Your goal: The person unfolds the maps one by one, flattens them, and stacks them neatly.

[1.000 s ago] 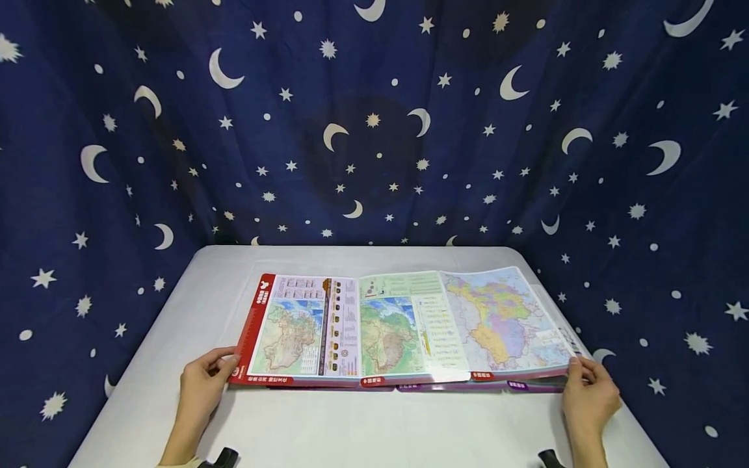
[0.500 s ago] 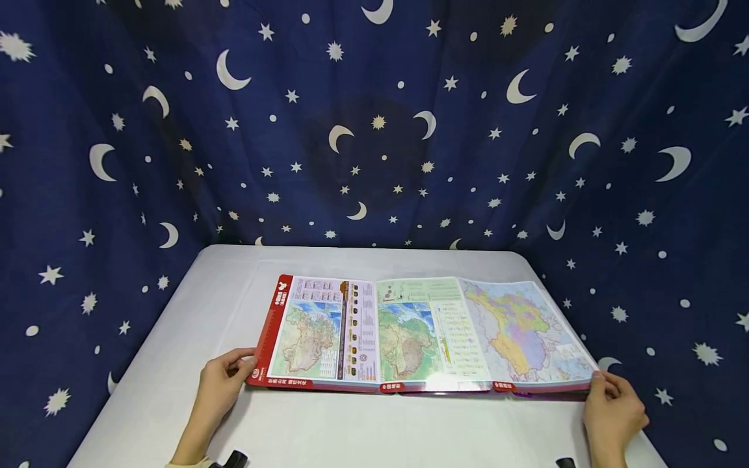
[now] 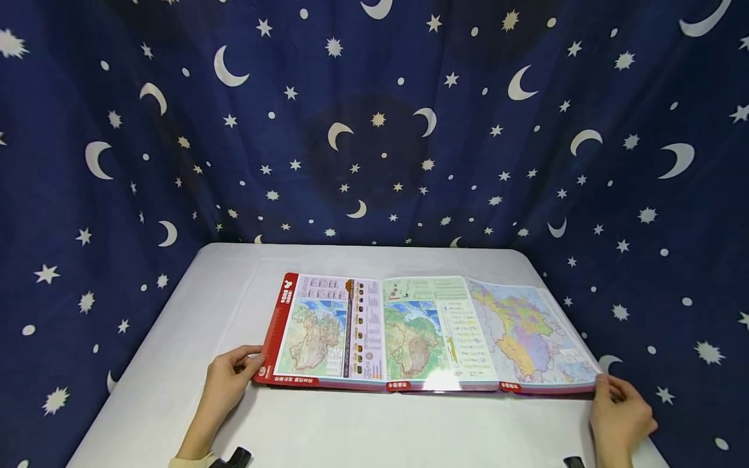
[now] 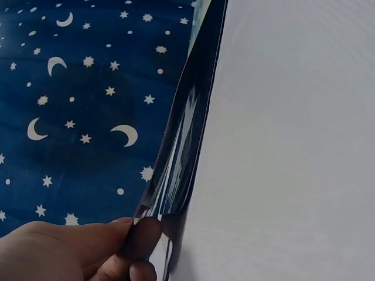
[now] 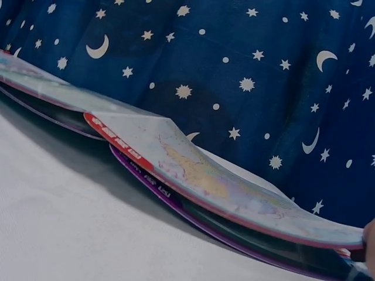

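Observation:
A laminated folding map point(image 3: 412, 338) lies spread across the table, with two green relief panels and a pastel panel at the right. Red tabs run along its near edge. My left hand point(image 3: 225, 383) pinches its near left corner between thumb and fingers. In the left wrist view that hand point(image 4: 76, 252) grips layered edges of the map point(image 4: 181, 134), which stand off the cloth. At the near right corner, my right hand point(image 3: 621, 413) pinches the map. The right wrist view shows the map point(image 5: 205, 170) lifted and bowed above a purple-edged lower layer point(image 5: 146, 178).
White cloth covers the table point(image 3: 409, 429), with bare cloth in front of the map and to its left. A dark blue curtain point(image 3: 374, 84) with moons and stars surrounds the back and sides. Dark straps or mounts point(image 3: 236, 457) show near the wrists.
Both hands and the map have shifted to the right, and the head view has shifted slightly. The purple lower layer that showed along the near edge is now mostly hidden in the head view.

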A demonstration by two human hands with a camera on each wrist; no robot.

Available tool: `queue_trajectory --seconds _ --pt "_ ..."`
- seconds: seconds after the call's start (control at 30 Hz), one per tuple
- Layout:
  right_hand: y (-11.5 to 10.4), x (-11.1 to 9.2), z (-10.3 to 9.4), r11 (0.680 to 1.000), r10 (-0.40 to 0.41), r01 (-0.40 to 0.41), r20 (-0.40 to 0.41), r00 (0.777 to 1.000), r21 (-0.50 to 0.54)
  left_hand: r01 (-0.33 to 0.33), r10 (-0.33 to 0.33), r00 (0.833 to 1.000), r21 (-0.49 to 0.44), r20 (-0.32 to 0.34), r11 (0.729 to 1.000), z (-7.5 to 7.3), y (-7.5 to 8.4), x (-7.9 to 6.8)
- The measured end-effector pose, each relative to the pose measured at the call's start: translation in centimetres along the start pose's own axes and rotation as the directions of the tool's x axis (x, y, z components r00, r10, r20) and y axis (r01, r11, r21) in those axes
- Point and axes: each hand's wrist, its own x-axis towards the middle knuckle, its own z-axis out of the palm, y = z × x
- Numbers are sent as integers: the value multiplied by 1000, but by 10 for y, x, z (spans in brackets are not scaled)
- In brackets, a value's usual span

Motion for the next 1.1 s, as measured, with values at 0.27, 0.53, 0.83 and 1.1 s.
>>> queue_trajectory --seconds 0.27,0.53,0.83,1.1 --pt "6 0 3 983 -144 146 34 989 -112 -5 9 997 53 -71 999 2 -3 -4" --pt "8 -1 4 982 -147 149 24 989 -120 -31 36 995 59 -89 998 7 -6 -2" --pt "8 2 5 988 -101 105 34 994 -117 -29 34 996 64 -86 998 10 -3 -1" --pt "7 7 3 988 -60 69 67 996 -141 -12 16 998 56 -61 998 15 0 0"
